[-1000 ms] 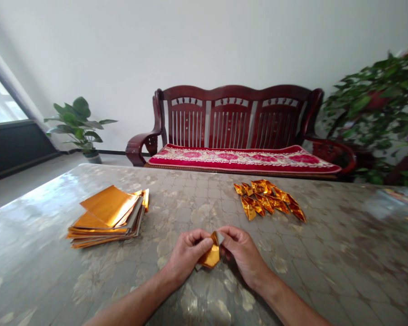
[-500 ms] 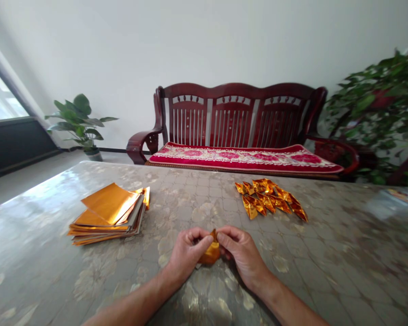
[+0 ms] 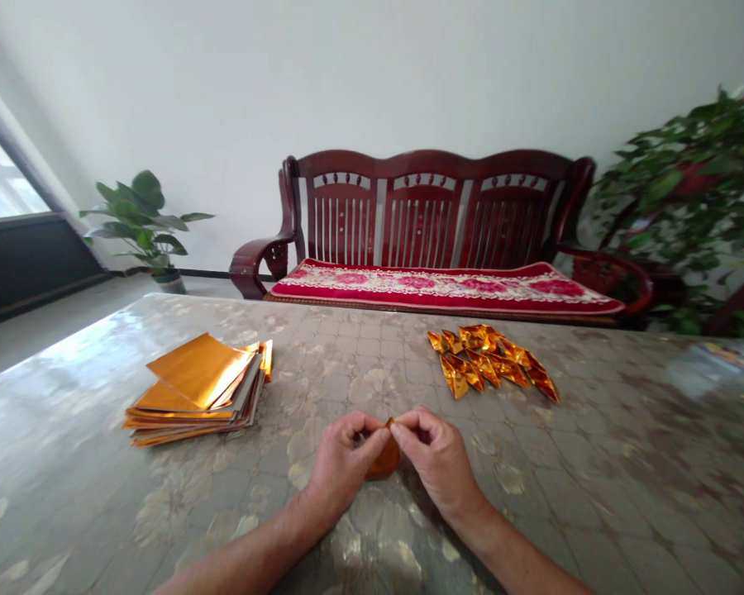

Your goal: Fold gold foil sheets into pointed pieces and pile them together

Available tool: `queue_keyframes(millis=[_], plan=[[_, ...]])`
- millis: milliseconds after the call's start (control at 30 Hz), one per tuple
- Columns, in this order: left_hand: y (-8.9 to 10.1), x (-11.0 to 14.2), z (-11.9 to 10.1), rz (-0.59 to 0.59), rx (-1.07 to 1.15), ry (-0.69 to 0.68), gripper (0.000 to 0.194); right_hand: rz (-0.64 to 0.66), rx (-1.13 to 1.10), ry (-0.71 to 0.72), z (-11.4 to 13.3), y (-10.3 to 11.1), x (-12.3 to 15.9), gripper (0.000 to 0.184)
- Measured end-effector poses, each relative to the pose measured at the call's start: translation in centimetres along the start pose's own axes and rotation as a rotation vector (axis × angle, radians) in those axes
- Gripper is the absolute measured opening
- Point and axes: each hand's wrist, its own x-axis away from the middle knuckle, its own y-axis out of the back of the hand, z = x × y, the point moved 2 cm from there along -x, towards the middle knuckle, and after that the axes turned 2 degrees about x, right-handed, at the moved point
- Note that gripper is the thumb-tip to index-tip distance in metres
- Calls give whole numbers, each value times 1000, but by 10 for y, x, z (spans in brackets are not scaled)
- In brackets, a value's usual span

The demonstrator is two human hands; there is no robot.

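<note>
My left hand (image 3: 341, 459) and my right hand (image 3: 437, 461) pinch a small piece of folded gold foil paper (image 3: 384, 459) between them, just above the tabletop. Most of the piece is hidden by my fingers, with its tip showing at the top and its lower fold below. Up and to the left lies a stack of square gold foil sheets (image 3: 195, 392), a loose sheet on top. Further right, beyond my right hand, several folded gold foil triangles (image 3: 489, 364) lie in an overlapping group.
The hands work on a marble-patterned glass-topped table (image 3: 360, 529). Past its far edge stands a dark red wooden bench (image 3: 425, 211) with a red floral cushion. A potted plant (image 3: 141, 227) stands at the left, larger foliage (image 3: 682, 207) at the right.
My fingers have closed further over the foil piece, so less of it shows. Its pale corner at the top has gone from sight, and both hands have drawn closer together.
</note>
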Motion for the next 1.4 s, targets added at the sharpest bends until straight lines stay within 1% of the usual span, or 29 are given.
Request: queue_keyframes(millis=[133, 233, 400, 567, 700, 833, 1000, 1133, 1200, 1333, 1367, 1400], plan=[[-1, 0, -2, 31, 73, 33, 23, 49, -200, -120, -7, -6, 4, 24], [-2, 1, -2, 73, 134, 48, 24, 46, -290, -188, -8, -9, 6, 24], [-3, 0, 2, 72, 233, 89, 24, 26, -336, -163, -4, -11, 5, 20], [-4, -1, 10, 69, 335, 139, 23, 16, -354, -145, -6, -12, 6, 17], [-4, 0, 12, 77, 405, 173, 28, 13, -352, -136, -6, -14, 7, 18], [-3, 1, 10, 98, 465, 193, 33, 18, -368, -164, -5, -15, 9, 20], [-4, -1, 13, 101, 450, 196, 38, 51, -436, -202, -5, -14, 10, 27], [-4, -6, 16, 118, 410, 196, 42, 37, -375, -194, -8, -12, 6, 28], [-4, -9, 14, 148, 431, 201, 46, 20, -362, -192, -10, -10, 2, 29], [-1, -11, 9, 301, 621, 230, 56, -63, -437, -229, -19, -5, -4, 32], [0, -11, 9, 320, 667, 248, 56, -87, -452, -243, -21, -4, -6, 33], [0, -11, 9, 316, 694, 270, 54, -107, -460, -257, -23, -2, -7, 33]])
